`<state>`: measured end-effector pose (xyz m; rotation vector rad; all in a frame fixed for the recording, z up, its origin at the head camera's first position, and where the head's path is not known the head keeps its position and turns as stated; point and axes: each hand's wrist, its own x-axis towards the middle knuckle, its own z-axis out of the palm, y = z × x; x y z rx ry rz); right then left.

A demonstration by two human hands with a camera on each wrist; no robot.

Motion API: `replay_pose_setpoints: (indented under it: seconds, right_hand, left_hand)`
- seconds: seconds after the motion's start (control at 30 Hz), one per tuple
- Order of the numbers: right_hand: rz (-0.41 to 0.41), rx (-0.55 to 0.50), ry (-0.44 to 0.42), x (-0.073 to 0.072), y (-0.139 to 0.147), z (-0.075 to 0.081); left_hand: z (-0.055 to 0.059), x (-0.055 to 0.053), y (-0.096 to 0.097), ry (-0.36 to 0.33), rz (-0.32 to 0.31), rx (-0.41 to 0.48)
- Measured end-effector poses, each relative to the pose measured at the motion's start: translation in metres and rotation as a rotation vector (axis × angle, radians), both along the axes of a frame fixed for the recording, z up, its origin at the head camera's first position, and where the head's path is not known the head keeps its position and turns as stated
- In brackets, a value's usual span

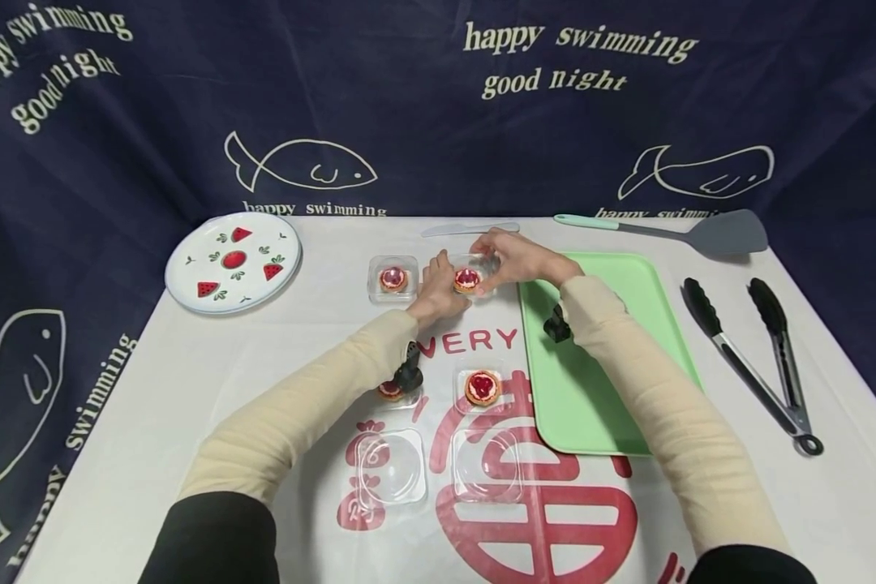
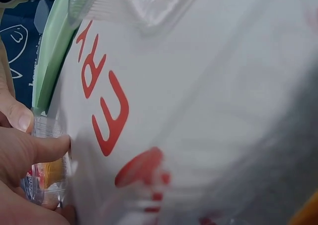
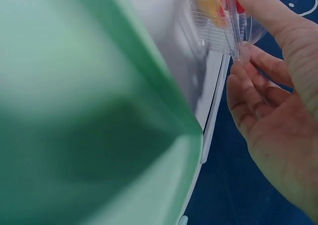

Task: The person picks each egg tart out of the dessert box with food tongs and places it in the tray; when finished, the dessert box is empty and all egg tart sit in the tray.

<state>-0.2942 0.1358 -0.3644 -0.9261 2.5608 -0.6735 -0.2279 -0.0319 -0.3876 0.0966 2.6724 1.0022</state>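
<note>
Both hands are at a clear plastic box (image 2: 47, 128) holding a red-topped tart (image 1: 467, 281), near the far side of the table. My left hand (image 1: 440, 294) grips the box's left and near side with thumb and fingers. On the right, my right hand (image 1: 518, 258) pinches the rim between thumb and fingertips, as the right wrist view shows. A lid seems to be over the tart; whether it is fully pressed down I cannot tell. Just left stands another clear box (image 1: 374, 289) with a tart (image 1: 392, 279) inside.
Nearer lie a tart (image 1: 483, 388) in a clear base, another tart (image 1: 390, 391) partly hidden by my left wrist, and two clear plastic pieces (image 1: 392, 466). Around them are a green tray (image 1: 555, 405), tongs (image 1: 755, 381), spatula (image 1: 726, 233), pale knife (image 1: 474, 229) and plate (image 1: 255, 280).
</note>
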Motion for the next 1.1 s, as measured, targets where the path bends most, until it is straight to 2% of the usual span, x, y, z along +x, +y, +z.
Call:
replay_pose_setpoints:
  seconds: [0.2,0.37,0.5,0.67,0.83,0.97,1.1]
  right_hand:
    - [0.007,-0.02,0.045,0.005,0.0,0.003]
    - [0.026,-0.024,0.105,0.006,0.0,0.006]
    - [0.022,-0.039,0.121,0.007,0.001,0.007]
    - [0.01,-0.06,0.103,0.009,0.002,0.004]
    - [0.01,-0.103,0.087,0.011,0.005,0.002]
    - [0.015,-0.148,0.113,0.015,0.01,0.005]
    - [0.003,-0.181,0.147,0.021,0.014,0.008]
  left_hand:
    - [0.003,0.0,0.0,-0.002,0.009,0.024]
    - [0.005,0.0,0.0,0.009,0.023,0.005]
    - [0.005,-0.002,0.002,0.009,0.021,-0.009]
    - [0.008,-0.005,0.001,-0.02,-0.018,-0.034]
    - [0.022,-0.006,-0.001,-0.058,-0.105,-0.072]
    - [0.032,-0.005,-0.004,0.005,-0.189,-0.119]
    - [0.036,-0.004,-0.008,0.148,-0.269,-0.158]
